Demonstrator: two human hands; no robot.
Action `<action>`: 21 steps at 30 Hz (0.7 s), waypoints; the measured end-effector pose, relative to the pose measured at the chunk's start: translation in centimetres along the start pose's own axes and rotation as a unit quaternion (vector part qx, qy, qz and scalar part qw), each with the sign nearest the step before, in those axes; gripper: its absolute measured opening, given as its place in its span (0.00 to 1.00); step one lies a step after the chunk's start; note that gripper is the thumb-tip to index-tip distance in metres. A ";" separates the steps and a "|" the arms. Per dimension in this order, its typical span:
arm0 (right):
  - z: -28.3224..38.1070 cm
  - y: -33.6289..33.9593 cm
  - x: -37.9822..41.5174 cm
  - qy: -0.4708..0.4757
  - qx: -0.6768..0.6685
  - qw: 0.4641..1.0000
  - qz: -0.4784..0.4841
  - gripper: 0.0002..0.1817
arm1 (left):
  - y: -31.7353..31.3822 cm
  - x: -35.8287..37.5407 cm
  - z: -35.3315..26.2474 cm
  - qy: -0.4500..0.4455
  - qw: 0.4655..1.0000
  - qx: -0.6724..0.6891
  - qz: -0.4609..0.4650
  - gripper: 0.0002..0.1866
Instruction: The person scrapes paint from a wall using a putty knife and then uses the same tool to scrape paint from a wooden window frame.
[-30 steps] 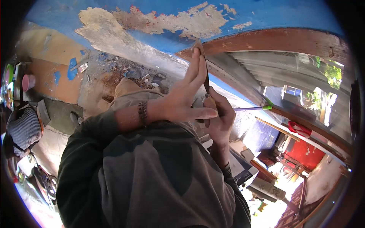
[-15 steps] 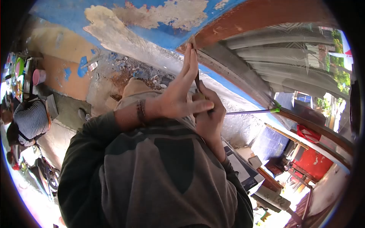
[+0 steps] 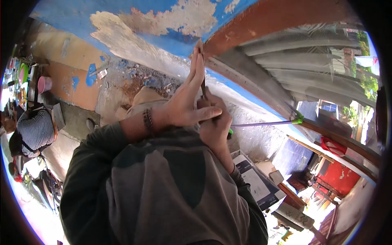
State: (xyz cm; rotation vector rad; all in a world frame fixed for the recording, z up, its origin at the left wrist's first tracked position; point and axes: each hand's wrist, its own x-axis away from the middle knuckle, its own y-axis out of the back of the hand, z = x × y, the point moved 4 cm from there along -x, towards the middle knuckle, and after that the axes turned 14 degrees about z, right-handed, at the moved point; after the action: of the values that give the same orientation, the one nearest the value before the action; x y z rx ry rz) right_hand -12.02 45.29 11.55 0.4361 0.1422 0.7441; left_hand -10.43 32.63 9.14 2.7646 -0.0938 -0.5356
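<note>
- Right hand (image 3: 215, 126) fist-wrapped around the handle of a scraper (image 3: 203, 83); the thin blade runs up from the fist to the blue wall (image 3: 122, 10), its tip meeting the wall right beside the brown beam (image 3: 277, 16).
- Left hand (image 3: 185, 104) open and flat, fingers (image 3: 197, 61) laid along the blade and pressing it toward the wall; the thumb lies across the top of the right fist. Hands touching, stacked on the same tool.
- Risk: fingers lie right on the blade. If the tip skids off the wall, they could slide onto the edge or jam into the rough plaster.
- Risk: the tip sits at the seam with the beam, so a hard push may gouge the wood instead of lifting paint.
- Risk: bare patches (image 3: 179, 16) on the wall just left of the tip look flaky; loose chips could drop toward the face, since the work is overhead.
- Green-tipped stick (image 3: 265, 122) pokes out to the right of the scraper, near the fist; can't tell whether it is held. It could snag the wrist.
- Rubble (image 3: 139, 75) lies below the wall, and a person in a striped shirt (image 3: 34, 130) is far to the left of it, well apart from falling bits.
</note>
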 end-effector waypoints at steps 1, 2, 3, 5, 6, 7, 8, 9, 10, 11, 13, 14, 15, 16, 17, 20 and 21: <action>-1.2 0.1 0.1 -0.040 -0.092 0.995 0.014 0.16 | -0.4 0.3 -0.2 0.005 1.000 0.002 0.008 0.62; -1.0 0.9 0.8 -0.044 -0.098 0.994 0.006 0.16 | -0.5 0.3 -0.7 0.005 1.000 -0.002 0.010 0.62; -0.4 1.6 1.1 -0.043 -0.080 0.996 0.022 0.17 | -0.3 -0.1 -1.1 0.000 1.000 -0.008 0.010 0.62; -0.2 2.4 0.3 -0.009 -0.085 0.996 0.036 0.18 | -0.5 -0.7 -0.7 0.006 1.000 -0.019 0.018 0.62; -0.2 2.4 -0.1 -0.009 -0.086 0.996 0.033 0.18 | -0.6 -0.7 -0.5 0.029 0.999 -0.022 0.018 0.62; -0.2 2.2 -0.6 -0.008 -0.074 0.997 0.029 0.18 | -0.2 -1.0 -0.3 0.036 0.999 0.002 0.011 0.62; -0.2 1.8 -1.0 -0.004 -0.062 0.998 0.026 0.18 | -0.1 -1.2 -0.1 0.037 0.999 0.000 0.011 0.62; 0.0 1.3 -1.3 -0.002 -0.065 0.998 0.026 0.18 | 0.0 -1.3 0.1 0.025 1.000 0.005 0.014 0.62; 0.5 0.8 -1.2 -0.011 -0.045 0.999 0.006 0.18 | -0.1 -1.2 0.2 0.014 1.000 0.014 0.021 0.62; 0.6 0.7 -0.6 -0.024 -0.024 0.999 -0.015 0.17 | -0.4 -0.9 0.1 0.018 0.999 0.020 0.026 0.62; 0.3 0.9 -0.1 -0.019 -0.038 0.999 -0.001 0.17 | -0.3 -0.6 -0.2 0.023 0.999 0.019 0.014 0.62; 0.4 1.1 -0.2 -0.003 -0.051 0.999 0.017 0.16 | -0.4 -0.6 -0.1 0.019 1.000 0.017 0.015 0.62; 0.1 1.3 -0.4 -0.020 -0.061 0.998 0.018 0.16 | -0.2 -0.8 0.1 0.019 1.000 -0.001 0.014 0.62; 0.0 1.0 -1.0 -0.014 -0.061 0.998 0.018 0.16 | -0.1 -0.8 0.2 0.021 1.000 -0.019 0.013 0.61; -0.1 0.2 -1.7 0.001 -0.091 0.995 0.027 0.17 | 0.2 -0.7 0.3 0.021 1.000 -0.019 0.012 0.61; 0.8 -0.2 -2.3 0.048 -0.022 0.998 0.045 0.19 | 1.2 -0.3 0.4 0.057 0.996 0.050 -0.046 0.61; 0.5 0.2 -1.6 0.036 -0.062 0.997 0.036 0.19 | 1.1 -0.3 -0.1 0.035 0.999 0.009 -0.019 0.61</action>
State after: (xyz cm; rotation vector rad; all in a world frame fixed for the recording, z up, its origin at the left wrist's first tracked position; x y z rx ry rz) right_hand -13.21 44.14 12.06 0.2969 0.1476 0.8348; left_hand -10.73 31.61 9.70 2.8047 -0.0300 -0.4489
